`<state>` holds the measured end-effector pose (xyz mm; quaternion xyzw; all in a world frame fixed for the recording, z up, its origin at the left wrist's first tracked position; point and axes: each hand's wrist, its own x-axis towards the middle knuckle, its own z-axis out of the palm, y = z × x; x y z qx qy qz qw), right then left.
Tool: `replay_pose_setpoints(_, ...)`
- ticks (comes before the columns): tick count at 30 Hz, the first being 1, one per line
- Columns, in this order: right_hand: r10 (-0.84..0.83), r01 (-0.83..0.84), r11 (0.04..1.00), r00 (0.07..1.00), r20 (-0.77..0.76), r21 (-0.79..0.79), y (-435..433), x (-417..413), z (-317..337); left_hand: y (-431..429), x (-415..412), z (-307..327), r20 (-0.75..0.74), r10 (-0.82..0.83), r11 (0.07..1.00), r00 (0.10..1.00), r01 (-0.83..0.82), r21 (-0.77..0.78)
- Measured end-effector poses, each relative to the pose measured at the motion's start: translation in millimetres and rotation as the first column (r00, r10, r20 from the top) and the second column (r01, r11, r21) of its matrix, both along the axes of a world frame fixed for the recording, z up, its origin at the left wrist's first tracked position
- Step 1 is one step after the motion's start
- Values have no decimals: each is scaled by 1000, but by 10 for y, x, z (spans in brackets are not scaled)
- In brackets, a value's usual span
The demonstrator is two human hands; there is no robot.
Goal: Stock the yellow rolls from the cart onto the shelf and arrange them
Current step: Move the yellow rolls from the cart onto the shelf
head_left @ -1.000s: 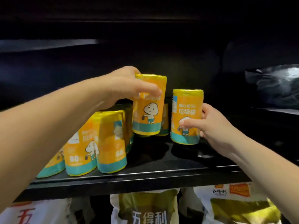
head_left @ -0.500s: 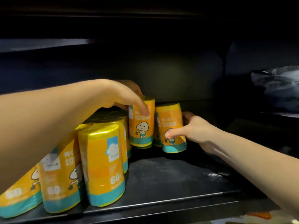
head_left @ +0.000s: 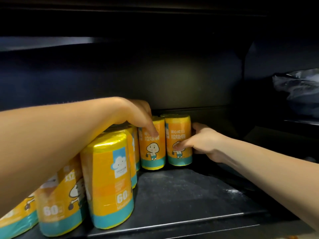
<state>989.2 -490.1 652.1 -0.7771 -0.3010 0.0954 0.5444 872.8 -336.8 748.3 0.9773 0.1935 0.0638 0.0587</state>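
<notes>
While my left hand (head_left: 138,116) grips one yellow roll (head_left: 152,149) from above and my right hand (head_left: 204,144) clasps the neighbouring roll (head_left: 178,133) at the shelf's (head_left: 189,195) back edge, both grips sit half hidden; front rolls (head_left: 110,183) read "60".

Shop: dark display shelf (head_left: 189,195) stocked with identical yellow rolls (head_left: 110,185).

yellow rolls (head_left: 110,187) — upright, clustered left | two side by side at back of shelf (head_left: 189,195)

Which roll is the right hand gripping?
The rightmost roll, at the back of the shelf: the right hand wraps it, thumb across its cartoon. The left hand holds its neighbour.
</notes>
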Motion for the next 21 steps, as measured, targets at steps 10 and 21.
replay_pose_setpoints(10, -11, 12, 999, 1000, 23, -46, 5, -77, -42, 44, 45, -44, -84, -2, 995, 996, 10, 95)
replay_pose_setpoints(21, -16, 47, 983, 985, 173, -177, -74, -263, -14, 14, -44, 22, -238, 14, 993, 971, 14, 115)
